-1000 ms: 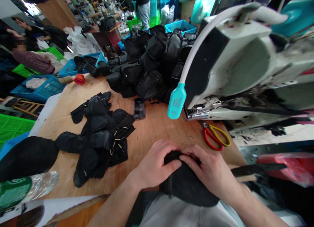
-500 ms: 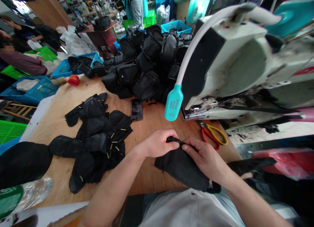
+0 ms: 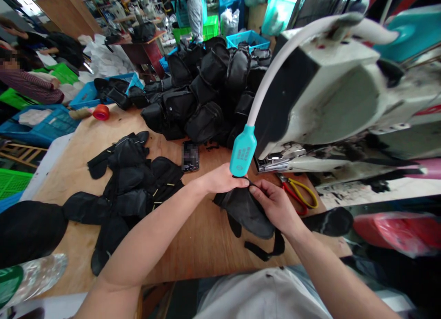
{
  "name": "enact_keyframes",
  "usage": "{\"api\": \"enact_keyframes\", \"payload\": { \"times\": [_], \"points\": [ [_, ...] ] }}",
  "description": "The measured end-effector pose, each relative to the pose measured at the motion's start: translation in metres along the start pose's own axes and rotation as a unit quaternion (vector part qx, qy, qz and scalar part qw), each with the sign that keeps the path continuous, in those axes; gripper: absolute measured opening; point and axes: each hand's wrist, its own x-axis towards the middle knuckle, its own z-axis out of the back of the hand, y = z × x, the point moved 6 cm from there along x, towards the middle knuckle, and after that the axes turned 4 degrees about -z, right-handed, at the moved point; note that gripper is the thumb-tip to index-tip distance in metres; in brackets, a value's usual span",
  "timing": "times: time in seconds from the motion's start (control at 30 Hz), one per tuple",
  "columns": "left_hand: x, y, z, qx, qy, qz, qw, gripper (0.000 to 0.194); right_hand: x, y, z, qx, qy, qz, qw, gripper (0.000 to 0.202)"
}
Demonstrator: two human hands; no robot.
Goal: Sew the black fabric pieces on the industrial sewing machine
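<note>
Both my hands pinch the upper edge of a black fabric bag piece (image 3: 250, 213) above the wooden table (image 3: 196, 245). My left hand (image 3: 225, 180) grips its top left edge, partly behind the turquoise lamp head (image 3: 242, 153). A short way to the right, the thumb and fingers of my right hand (image 3: 274, 202) close on the same edge. From the lower end of the piece a black strap (image 3: 270, 254) hangs in a loop. Scissors with red and yellow handles (image 3: 301, 193) lie just beyond my right hand.
A sewing machine (image 3: 327, 94) stands at the right. Black bags (image 3: 203, 89) are heaped at the back, with a phone (image 3: 190, 156) in front. Loose black pieces (image 3: 131, 181) cover the left side, near a clear bottle (image 3: 44, 273). Co-workers (image 3: 31, 75) sit far left.
My hands have moved forward, towards the sewing machine, taking the fabric piece away from my lap. Its strap now shows as a loop. The view has shifted slightly.
</note>
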Motion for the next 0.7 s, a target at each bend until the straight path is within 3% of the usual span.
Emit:
{"api": "enact_keyframes", "payload": {
  "times": [0.2, 0.53, 0.7],
  "points": [
    [0.005, 0.009, 0.002, -0.032, -0.033, 0.007, 0.999, 0.017, 0.003, -0.002, 0.003, 0.04, 0.006, -0.032, 0.999, 0.039],
    [0.024, 0.009, 0.009, -0.109, -0.131, -0.068, 0.983, 0.041, 0.014, 0.01, 0.023, 0.059, -0.083, -0.01, 0.995, 0.03],
    [0.038, 0.013, 0.007, -0.109, -0.191, -0.066, 0.973, 0.046, 0.017, 0.005, 0.031, 0.1, -0.099, -0.023, 0.99, 0.026]
  ]
}}
